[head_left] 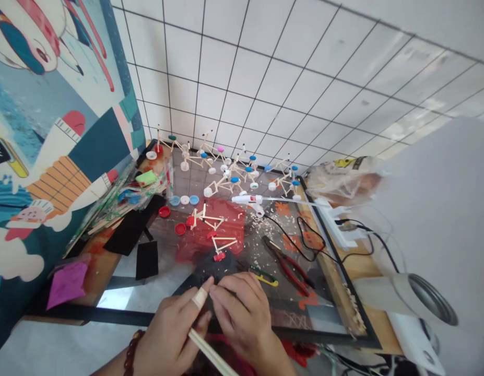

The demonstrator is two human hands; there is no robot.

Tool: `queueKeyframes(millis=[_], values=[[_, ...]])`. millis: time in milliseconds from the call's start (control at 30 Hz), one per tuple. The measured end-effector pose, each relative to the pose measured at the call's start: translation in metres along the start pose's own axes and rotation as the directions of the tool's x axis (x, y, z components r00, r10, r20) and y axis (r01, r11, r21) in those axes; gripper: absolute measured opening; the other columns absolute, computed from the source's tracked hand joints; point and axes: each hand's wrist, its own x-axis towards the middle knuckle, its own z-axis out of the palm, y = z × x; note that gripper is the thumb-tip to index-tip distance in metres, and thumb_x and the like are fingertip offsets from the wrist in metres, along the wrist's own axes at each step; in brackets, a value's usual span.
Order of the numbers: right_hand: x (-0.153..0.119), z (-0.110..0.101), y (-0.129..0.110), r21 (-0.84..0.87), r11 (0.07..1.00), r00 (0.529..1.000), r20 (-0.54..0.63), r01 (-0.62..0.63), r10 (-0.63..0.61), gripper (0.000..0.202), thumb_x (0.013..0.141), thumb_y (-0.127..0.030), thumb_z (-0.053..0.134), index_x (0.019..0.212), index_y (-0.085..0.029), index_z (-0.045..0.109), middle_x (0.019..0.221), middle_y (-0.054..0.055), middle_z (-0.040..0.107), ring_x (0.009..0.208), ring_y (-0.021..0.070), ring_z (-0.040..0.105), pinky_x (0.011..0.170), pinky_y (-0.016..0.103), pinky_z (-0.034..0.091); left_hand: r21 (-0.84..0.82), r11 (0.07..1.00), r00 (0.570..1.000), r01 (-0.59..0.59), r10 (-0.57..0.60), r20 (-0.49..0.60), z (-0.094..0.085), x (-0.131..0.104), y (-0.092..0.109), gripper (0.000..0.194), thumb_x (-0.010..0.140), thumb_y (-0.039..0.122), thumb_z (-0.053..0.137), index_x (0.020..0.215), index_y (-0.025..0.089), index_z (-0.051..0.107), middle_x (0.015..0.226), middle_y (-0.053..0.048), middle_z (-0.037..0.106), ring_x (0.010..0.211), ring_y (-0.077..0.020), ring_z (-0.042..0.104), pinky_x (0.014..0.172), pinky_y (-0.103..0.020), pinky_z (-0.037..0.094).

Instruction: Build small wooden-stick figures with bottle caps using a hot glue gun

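At the table's near edge my left hand is closed, with a pale bandage round one finger and a beaded bracelet at the wrist. Pale wooden sticks stick out below its fingers. Against its fingertips my right hand is pinched closed; what lies between the fingertips is too small or hidden to tell. Just beyond the hands lies a small stick model with red caps on a dark sheet. A yellow-green cutter lies beside my right hand, and red-handled pliers rest further right.
Several stick models with coloured caps stand along the back. A white glue gun lies mid-table, its cord running right. Black sheets and a purple piece lie left. A lamp-like cylinder stands right. Wood chips are scattered about.
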Motion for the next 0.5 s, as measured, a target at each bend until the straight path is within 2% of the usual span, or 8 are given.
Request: queueKeyframes(millis=[100,133,300,500], values=[[0.002,-0.002,0.000,-0.014,1.000,1.000,0.020,-0.016,0.017,0.014,0.087,-0.007,0.058,0.090,-0.019,0.065,0.084,0.003,0.067,0.077,0.0164,0.059,0.076,0.034,0.049,0.083,0.995,0.993,-0.056,0.047,0.113,-0.002,0.002,0.000,0.072,0.093,0.016,0.047,0.158,0.022,0.018,0.104,-0.009,0.071,0.088,-0.0194,0.071,0.078,-0.027,0.058],[0.003,-0.003,0.000,-0.012,1.000,1.000,0.016,-0.020,0.020,0.014,0.087,-0.007,0.058,0.089,-0.019,0.064,0.084,0.003,0.067,0.077,0.0161,0.059,0.076,0.034,0.049,0.091,0.994,0.991,-0.065,0.054,0.121,-0.002,0.002,0.000,0.072,0.093,0.017,0.046,0.159,0.022,0.016,0.104,-0.009,0.071,0.087,-0.0193,0.072,0.076,-0.027,0.058],[0.002,-0.005,-0.001,-0.015,0.999,0.996,-0.083,-0.030,0.029,0.015,0.086,-0.006,0.061,0.092,-0.019,0.063,0.082,0.002,0.066,0.075,0.0150,0.060,0.077,0.033,0.049,0.116,0.988,0.990,-0.104,0.091,0.108,-0.002,0.007,0.002,0.074,0.092,0.016,0.044,0.159,0.020,0.013,0.098,-0.008,0.072,0.083,-0.0191,0.071,0.072,-0.027,0.057],[0.000,-0.009,0.000,-0.089,0.996,1.000,-0.016,0.007,-0.009,0.013,0.088,-0.008,0.060,0.092,-0.019,0.064,0.081,0.002,0.068,0.074,0.0148,0.061,0.082,0.036,0.048,0.290,0.929,0.972,-0.231,0.207,0.110,-0.005,0.013,0.003,0.075,0.094,0.014,0.042,0.159,0.011,0.006,0.090,-0.010,0.072,0.072,-0.0217,0.069,0.062,-0.030,0.056]])
